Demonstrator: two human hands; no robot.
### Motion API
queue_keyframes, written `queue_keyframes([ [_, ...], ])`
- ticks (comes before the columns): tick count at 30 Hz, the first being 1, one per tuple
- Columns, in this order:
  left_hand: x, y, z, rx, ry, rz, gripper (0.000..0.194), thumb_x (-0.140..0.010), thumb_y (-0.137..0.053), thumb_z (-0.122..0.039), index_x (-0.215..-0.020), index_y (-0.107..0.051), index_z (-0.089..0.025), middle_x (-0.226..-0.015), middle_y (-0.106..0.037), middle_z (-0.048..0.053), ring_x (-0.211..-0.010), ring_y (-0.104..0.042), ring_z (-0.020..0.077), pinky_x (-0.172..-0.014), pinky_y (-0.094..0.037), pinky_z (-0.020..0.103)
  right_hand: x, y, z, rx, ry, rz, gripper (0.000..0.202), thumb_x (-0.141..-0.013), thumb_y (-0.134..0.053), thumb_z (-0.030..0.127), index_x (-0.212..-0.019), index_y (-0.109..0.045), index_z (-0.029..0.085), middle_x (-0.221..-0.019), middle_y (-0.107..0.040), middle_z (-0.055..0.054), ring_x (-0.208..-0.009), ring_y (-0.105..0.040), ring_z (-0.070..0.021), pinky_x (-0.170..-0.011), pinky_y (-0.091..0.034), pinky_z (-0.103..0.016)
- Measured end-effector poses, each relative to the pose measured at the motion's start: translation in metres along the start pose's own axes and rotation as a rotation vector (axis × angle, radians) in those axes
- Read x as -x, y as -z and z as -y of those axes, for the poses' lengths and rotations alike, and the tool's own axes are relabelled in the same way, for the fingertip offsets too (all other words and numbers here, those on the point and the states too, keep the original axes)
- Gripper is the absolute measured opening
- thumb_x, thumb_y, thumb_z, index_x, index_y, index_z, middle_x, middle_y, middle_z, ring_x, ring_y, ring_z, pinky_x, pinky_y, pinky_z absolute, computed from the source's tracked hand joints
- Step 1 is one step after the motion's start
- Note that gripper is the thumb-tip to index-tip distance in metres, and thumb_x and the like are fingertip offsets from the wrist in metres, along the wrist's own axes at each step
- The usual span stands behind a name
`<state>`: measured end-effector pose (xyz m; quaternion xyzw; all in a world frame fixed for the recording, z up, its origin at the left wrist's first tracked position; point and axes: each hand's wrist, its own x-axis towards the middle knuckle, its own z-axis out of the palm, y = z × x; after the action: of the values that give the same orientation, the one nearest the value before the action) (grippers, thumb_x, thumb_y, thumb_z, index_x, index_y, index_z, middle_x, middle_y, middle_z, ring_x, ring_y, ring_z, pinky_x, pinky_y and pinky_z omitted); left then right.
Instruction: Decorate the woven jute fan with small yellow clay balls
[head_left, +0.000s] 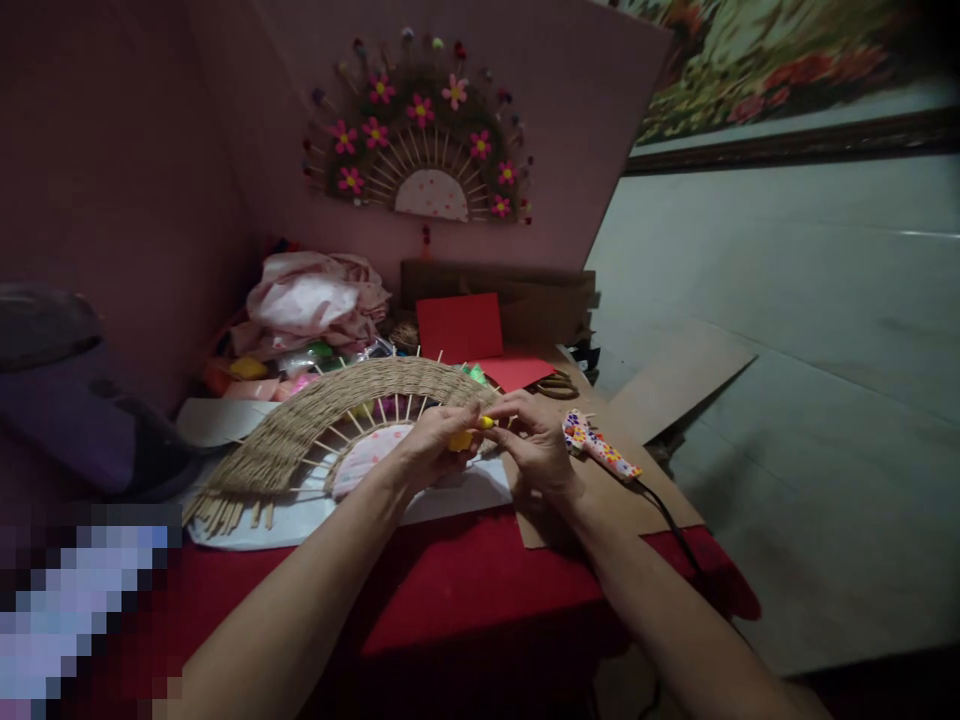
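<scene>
Left hand point(439, 442) and right hand point(540, 452) both pinch the yellow bits point(487, 422) between them, best gripped lightly and steadily, with the fan point(300, 425) at their nine o'clock and glue gun point(606, 449) at three

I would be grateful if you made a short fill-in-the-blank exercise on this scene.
1. The left hand and right hand hold a small piece whose colour is ____.
2. The cord of the patterned glue gun is coloured ____.
3. The card standing in front of the brown cardboard is coloured ____.
4. Compared with the woven fan, the flowered fan sits ____ in the picture.

Missing words: yellow; black; red; higher.
</scene>
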<state>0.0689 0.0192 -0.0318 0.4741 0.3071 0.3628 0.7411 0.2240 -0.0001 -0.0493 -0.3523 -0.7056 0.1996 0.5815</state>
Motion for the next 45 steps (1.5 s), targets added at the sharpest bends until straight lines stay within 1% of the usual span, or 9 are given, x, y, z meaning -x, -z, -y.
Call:
queue_keyframes([
  [3,0.0,-0.001,0.0,-0.004,-0.014,-0.012,0.044,-0.053,-0.079,-0.047,-0.061,-0.05,-0.015,-0.044,-0.047,-0.004,-0.034,-0.033,0.003,-0.034,-0.014,0.016,0.0,0.001,0.001,0.017,0.0,0.026,0.013,-0.077,-0.068,0.026,-0.087,-0.064,0.021,-0.085,-0.055,-0.002,-0.07,-0.052,-0.0123,-0.055,-0.041,-0.025],
  [12,-0.001,0.0,0.0,-0.006,-0.028,-0.003,0.041,-0.055,-0.079,-0.044,-0.06,-0.05,-0.014,-0.044,-0.045,-0.005,-0.034,-0.031,0.002,-0.033,-0.015,0.015,0.0,0.002,0.002,0.062,0.007,0.03,0.011,-0.078,-0.066,0.028,-0.086,-0.062,0.02,-0.083,-0.057,-0.002,-0.072,-0.054,-0.0138,-0.059,-0.043,-0.027],
  [17,-0.001,0.0,0.001,-0.022,-0.027,0.0,0.044,-0.06,-0.073,-0.052,-0.062,-0.05,-0.014,-0.047,-0.048,-0.003,-0.034,-0.034,0.0032,-0.032,-0.015,0.015,-0.001,0.003,0.001,0.071,0.011,0.017,0.008,-0.081,-0.063,0.028,-0.082,-0.063,0.02,-0.079,-0.058,-0.001,-0.073,-0.054,-0.0137,-0.06,-0.042,-0.027],
  [25,0.0,-0.001,-0.002,-0.009,-0.015,-0.02,0.04,-0.061,-0.074,-0.048,-0.065,-0.053,-0.014,-0.047,-0.046,-0.004,-0.034,-0.034,0.0023,-0.032,-0.016,0.014,-0.003,0.007,0.004,0.082,-0.002,0.032,0.007,-0.078,-0.065,0.027,-0.081,-0.064,0.02,-0.082,-0.058,-0.002,-0.071,-0.054,-0.0133,-0.059,-0.044,-0.027],
  [27,0.0,0.0,-0.003,0.004,-0.017,-0.033,0.038,-0.065,-0.072,-0.048,-0.075,-0.058,-0.014,-0.049,-0.046,-0.004,-0.035,-0.034,0.0025,-0.032,-0.016,0.014,-0.007,0.015,0.005,0.066,0.001,-0.049,0.007,-0.077,-0.065,0.026,-0.081,-0.063,0.02,-0.083,-0.058,-0.002,-0.072,-0.054,-0.0128,-0.057,-0.044,-0.025],
  [30,0.001,0.001,-0.006,0.019,-0.042,-0.062,0.033,-0.067,-0.072,-0.038,-0.087,-0.06,-0.015,-0.051,-0.047,-0.004,-0.035,-0.034,0.0033,-0.032,-0.017,0.015,-0.014,0.028,0.002,-0.036,-0.054,-0.291,0.011,-0.077,-0.065,0.026,-0.086,-0.061,0.021,-0.078,-0.058,0.0,-0.065,-0.053,-0.011,-0.052,-0.044,-0.024],
  [32,0.001,0.002,-0.007,0.031,-0.058,-0.096,0.029,-0.068,-0.071,-0.032,-0.088,-0.06,-0.014,-0.053,-0.049,-0.004,-0.036,-0.036,0.0041,-0.031,-0.019,0.015,-0.016,0.031,-0.001,-0.103,-0.117,-0.341,0.016,-0.076,-0.066,0.027,-0.09,-0.06,0.021,-0.075,-0.058,0.001,-0.058,-0.05,-0.0093,-0.047,-0.043,-0.022],
  [38,0.001,-0.002,-0.005,0.023,-0.099,-0.116,0.029,-0.069,-0.069,-0.035,-0.085,-0.06,-0.013,-0.053,-0.051,-0.003,-0.038,-0.041,0.0051,-0.032,-0.024,0.015,-0.01,0.015,0.001,-0.206,-0.25,-0.101,0.018,-0.072,-0.07,0.03,-0.086,-0.065,0.019,-0.073,-0.06,0.0,-0.056,-0.052,-0.0094,-0.045,-0.046,-0.022],
  [45,-0.002,-0.003,0.0,-0.08,-0.119,-0.062,0.032,-0.065,-0.073,-0.044,-0.07,-0.058,-0.015,-0.047,-0.05,-0.003,-0.033,-0.037,0.0044,-0.031,-0.021,0.016,-0.001,0.008,-0.001,-0.087,-0.128,-0.002,0.011,-0.075,-0.068,0.027,-0.084,-0.067,0.021,-0.082,-0.061,-0.002,-0.067,-0.056,-0.0119,-0.048,-0.047,-0.023],
])
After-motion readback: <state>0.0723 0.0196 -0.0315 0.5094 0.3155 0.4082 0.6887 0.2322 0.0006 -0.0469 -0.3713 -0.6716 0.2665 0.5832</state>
